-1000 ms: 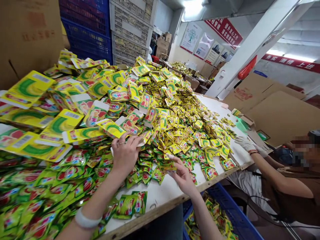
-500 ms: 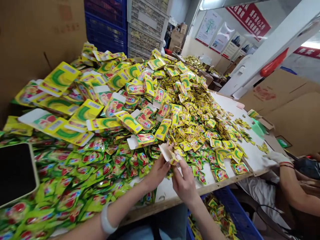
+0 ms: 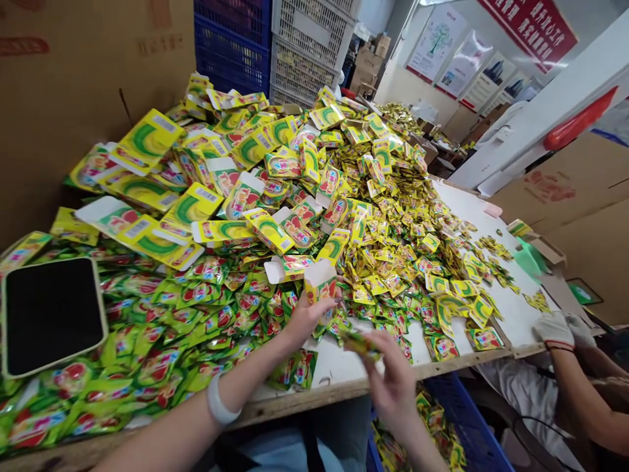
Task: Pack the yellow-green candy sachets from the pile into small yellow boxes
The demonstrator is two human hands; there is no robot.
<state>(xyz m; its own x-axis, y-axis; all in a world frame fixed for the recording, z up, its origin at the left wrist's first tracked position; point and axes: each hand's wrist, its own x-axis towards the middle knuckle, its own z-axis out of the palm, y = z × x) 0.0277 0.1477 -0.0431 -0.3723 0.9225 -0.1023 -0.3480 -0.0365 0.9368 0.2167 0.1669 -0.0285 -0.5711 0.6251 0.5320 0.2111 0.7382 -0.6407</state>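
Note:
My left hand [image 3: 305, 320] is closed round a small yellow carton [image 3: 320, 280] with fruit pictures, its white flap standing up. To the right, my right hand [image 3: 393, 377] pinches a small green and yellow candy packet [image 3: 362, 345], slightly blurred, over the table's front edge. A heap of green packets with red fruit prints [image 3: 167, 328] spreads left of and beneath my left hand. Beyond my hands lie many yellow cartons [image 3: 268, 229], several with white flaps open, and a pile of small yellow packets [image 3: 393, 229].
A phone with a dark screen [image 3: 54, 318] lies on the packets at left. Below the table edge stands a blue crate [image 3: 472, 419] holding packets. At right are a co-worker's gloved hands [image 3: 555, 330]. Stacked crates [image 3: 309, 46] and a large cardboard box [image 3: 93, 72] stand behind.
My hands were together at the carton; my right hand has drawn away toward me and now holds a packet. The carton has turned more upright in my left hand. The camera has swung left.

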